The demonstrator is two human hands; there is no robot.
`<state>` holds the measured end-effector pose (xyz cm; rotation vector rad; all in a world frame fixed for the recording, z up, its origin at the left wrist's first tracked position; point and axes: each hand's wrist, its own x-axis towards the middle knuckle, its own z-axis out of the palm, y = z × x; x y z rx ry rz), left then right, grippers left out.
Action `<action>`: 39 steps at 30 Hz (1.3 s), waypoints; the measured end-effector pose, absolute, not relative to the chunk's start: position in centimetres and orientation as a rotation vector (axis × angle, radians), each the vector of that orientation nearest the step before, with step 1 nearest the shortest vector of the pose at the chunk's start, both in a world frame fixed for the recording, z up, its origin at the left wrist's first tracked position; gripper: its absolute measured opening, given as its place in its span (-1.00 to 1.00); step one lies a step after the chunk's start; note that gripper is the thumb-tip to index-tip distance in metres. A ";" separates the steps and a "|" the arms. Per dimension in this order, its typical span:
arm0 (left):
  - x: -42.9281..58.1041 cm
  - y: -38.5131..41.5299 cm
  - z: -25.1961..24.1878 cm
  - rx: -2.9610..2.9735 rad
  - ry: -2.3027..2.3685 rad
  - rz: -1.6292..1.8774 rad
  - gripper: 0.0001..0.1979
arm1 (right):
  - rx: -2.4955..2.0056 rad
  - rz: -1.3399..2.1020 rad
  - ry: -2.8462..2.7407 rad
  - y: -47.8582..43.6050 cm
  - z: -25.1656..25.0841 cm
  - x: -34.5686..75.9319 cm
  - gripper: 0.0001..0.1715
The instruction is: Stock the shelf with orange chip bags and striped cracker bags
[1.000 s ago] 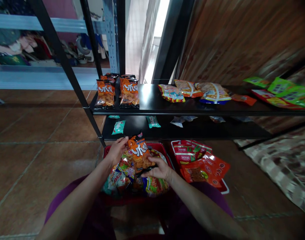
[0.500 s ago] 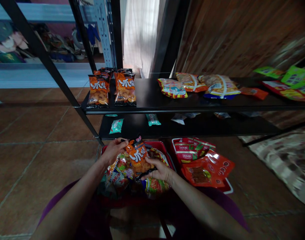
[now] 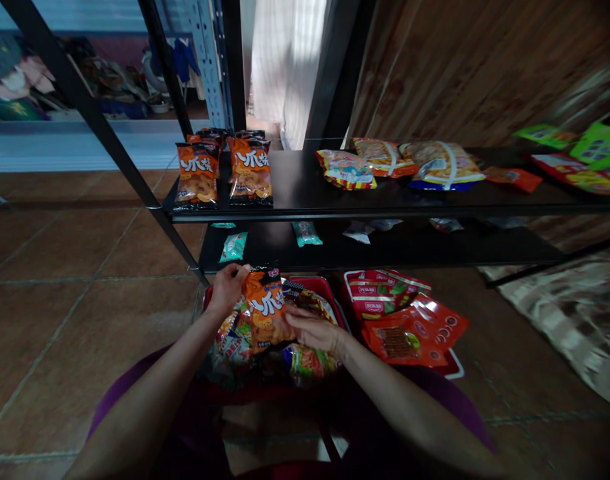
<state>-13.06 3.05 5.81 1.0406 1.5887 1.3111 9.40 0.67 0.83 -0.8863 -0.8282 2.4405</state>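
With my left hand (image 3: pixel 229 288) I am grasping the upper left corner of one orange octopus-print snack bag (image 3: pixel 265 313), pinched between the thumb and the fingers. My right hand (image 3: pixel 313 330) touches the lower right side of this bag, its fingers rather straight; whether it also grips, I cannot tell. The bag is above the red basket (image 3: pixel 325 288), with its printed front turned to me. Inside the basket are other colourful snack packets (image 3: pixel 312 362), partly covered by the bag and my hands. Just to the right of the basket there is a white-rimmed tray (image 3: pixel 457 371), which holds red packets (image 3: pixel 372 293) and orange-red packets (image 3: pixel 415 337). Behind the basket is the lower black shelf (image 3: pixel 265 253), with small teal packets (image 3: pixel 233 247) on it. Higher behind the basket, the upper black shelf (image 3: pixel 295 193) carries upright orange bags (image 3: pixel 249 170) of the same design, and, farther right, plump taped bags (image 3: pixel 442 167).
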 end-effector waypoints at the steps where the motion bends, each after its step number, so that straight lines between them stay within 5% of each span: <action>1: -13.1 3.1 5.8 1.072 1.577 1.306 -0.64 | -0.888 2.395 -0.846 1.0 1.2 9.4 -0.41; 12: -9.8 2.3 5.6 1.150 1.490 1.170 -0.72 | -1.080 1.889 -0.781 3.9 2.6 8.5 -0.66; 26: -8.7 -1.1 3.8 0.516 0.991 0.736 -0.50 | -1.222 1.743 -0.337 5.7 2.0 9.1 -0.91; 33: -7.4 -1.7 5.0 0.446 0.933 0.835 -0.62 | -1.216 1.763 -0.406 6.1 2.0 9.0 -0.95; 39: -7.9 -0.7 4.7 0.280 0.934 0.964 -0.68 | -1.306 1.804 -0.523 3.8 2.3 9.7 -0.75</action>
